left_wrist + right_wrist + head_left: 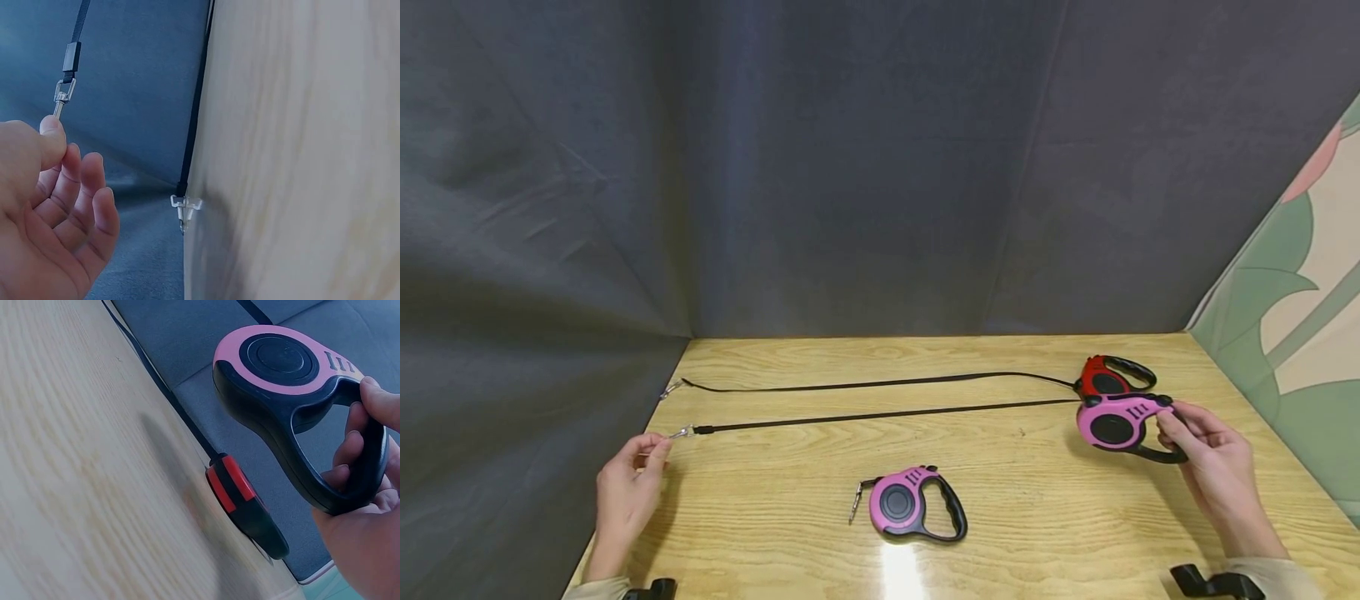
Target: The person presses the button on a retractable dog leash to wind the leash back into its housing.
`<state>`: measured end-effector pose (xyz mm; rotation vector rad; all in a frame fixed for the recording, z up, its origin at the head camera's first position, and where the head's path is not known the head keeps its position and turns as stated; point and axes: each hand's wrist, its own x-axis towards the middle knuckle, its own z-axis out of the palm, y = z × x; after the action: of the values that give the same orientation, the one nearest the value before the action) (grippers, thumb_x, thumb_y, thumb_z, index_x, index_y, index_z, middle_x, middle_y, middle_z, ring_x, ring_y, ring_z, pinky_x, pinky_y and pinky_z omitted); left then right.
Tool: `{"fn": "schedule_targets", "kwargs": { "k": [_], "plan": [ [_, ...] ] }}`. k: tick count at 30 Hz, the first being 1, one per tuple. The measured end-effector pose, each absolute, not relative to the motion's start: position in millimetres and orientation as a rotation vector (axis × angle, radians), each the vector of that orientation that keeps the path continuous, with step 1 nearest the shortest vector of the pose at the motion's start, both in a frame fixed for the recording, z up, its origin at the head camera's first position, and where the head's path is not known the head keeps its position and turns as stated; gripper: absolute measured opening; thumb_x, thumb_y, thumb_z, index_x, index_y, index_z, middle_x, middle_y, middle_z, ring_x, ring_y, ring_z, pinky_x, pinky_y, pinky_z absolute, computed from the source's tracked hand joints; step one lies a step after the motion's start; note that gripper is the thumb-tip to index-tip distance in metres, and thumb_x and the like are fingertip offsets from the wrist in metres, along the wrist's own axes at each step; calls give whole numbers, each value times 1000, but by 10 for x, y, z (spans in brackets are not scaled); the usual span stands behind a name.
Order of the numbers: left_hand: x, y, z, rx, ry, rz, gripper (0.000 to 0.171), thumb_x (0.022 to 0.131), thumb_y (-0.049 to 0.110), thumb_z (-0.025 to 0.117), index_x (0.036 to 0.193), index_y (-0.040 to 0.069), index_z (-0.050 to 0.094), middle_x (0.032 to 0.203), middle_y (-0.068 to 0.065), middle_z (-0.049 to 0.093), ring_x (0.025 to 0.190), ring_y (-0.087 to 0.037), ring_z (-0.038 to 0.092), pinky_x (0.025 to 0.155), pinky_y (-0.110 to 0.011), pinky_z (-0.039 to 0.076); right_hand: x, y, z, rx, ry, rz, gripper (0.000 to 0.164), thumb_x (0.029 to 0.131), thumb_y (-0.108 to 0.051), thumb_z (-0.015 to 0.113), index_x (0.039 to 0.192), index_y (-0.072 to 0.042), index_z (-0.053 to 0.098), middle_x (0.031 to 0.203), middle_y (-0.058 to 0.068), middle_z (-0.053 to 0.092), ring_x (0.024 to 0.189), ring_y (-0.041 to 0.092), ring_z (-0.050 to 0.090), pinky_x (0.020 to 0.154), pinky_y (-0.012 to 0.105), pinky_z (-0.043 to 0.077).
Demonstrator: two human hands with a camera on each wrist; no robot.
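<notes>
1. the left hand (pixel 632 483) pinches the metal clip (pixel 683 432) between thumb and forefinger; its other fingers curl loosely.
2. the right hand (pixel 1217 454) grips the black handle of a pink leash (pixel 1112 429), fingers curled through its loop, holding it raised above the right side of the table (pixel 775 500).
3. the black strap (pixel 887 415) of that leash runs nearly straight between the two hands, ending at the pinched clip.
4. behind it, a red leash (pixel 1105 379) rests on the table, its own strap (pixel 887 383) stretched leftward with a slight bend, its end clip (pixel 672 389) at the table's left edge.
5. nearer the person, a second pink leash (pixel 897 503) lies flat, its short clip (pixel 855 504) on its left.
6. dark cloth (pixel 850 167) hangs behind the table and on the left; patterned cloth (pixel 1300 292) hangs on the right.
</notes>
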<state>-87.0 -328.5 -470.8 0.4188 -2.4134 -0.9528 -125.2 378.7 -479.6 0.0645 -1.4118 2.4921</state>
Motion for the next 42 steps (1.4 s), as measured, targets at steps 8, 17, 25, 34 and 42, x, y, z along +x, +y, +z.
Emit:
{"fn": "schedule_targets", "kwargs": {
  "k": [8, 17, 25, 34, 42],
  "plan": [
    [-871, -3260, -4708, 416, -2417, -970, 13, 100, 11, 75, 101, -2, 72, 77, -4, 73, 65, 20, 50, 62, -12, 40, -1252, 3752, -4798, 88, -1432, 2486, 35, 101, 20, 51, 107, -2, 79, 89, 5, 81, 77, 10, 75, 70, 20, 59],
    [-875, -3256, -4716, 417, -2430, -969, 13, 100, 11, 75, 102, -2, 73, 79, -5, 73, 66, 18, 51, 64, -10, 40, -1244, 3710, -4787, 105, -1462, 2487, 35, 101, 19, 52, 106, -2, 79, 88, 4, 81, 77, 9, 74, 70, 20, 59],
    [-882, -3239, -4732, 398, -2428, -966, 11, 99, 9, 76, 100, -1, 73, 77, 1, 72, 67, 18, 51, 63, -13, 39, -1248, 3695, -4793, 113, -1476, 2488, 34, 101, 20, 53, 106, -2, 79, 90, 4, 82, 77, 9, 74, 70, 19, 59],
    [-881, -3219, -4724, 387, -2445, -972, 11, 99, 11, 75, 100, 0, 74, 80, -5, 73, 68, 16, 51, 62, -15, 39, -1254, 3683, -4814, 111, -1525, 2470, 35, 101, 19, 53, 108, -3, 79, 92, 3, 82, 77, 8, 72, 71, 19, 58],
    [-887, -3227, -4729, 413, -2462, -964, 13, 100, 13, 75, 101, 0, 74, 81, -5, 73, 68, 15, 51, 61, -13, 40, -1245, 3672, -4813, 119, -1532, 2466, 35, 102, 18, 53, 108, -4, 79, 92, 2, 82, 77, 8, 72, 71, 19, 58]
  ]
}}
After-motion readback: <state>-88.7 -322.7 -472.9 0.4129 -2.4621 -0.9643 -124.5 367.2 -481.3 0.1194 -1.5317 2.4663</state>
